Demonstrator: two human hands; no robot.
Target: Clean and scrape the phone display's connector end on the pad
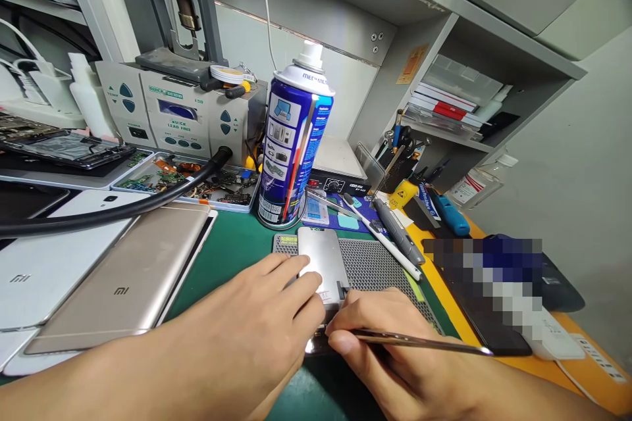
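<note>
A slim phone (323, 256) with a silver metal face lies on a perforated grey mat (380, 263), a black patch at its right edge. Over its left side, the fingers of my left hand (276, 302) curl and press on it; the thumb is hidden. My right hand (390, 335) pinches a pair of thin, shiny metal tweezers (424, 340) near the phone's lower end. Their tip is covered by my fingers, so I cannot see what it touches. A dark, glossy lower part of the phone shows between my hands.
A blue spray can (291, 145) stands just behind the mat. To the left lie several phone backs (123, 276) under a black hose (162, 200), before a hot air station (178, 112) and a parts tray (241, 206). A grey pen-like tool (399, 233) lies right.
</note>
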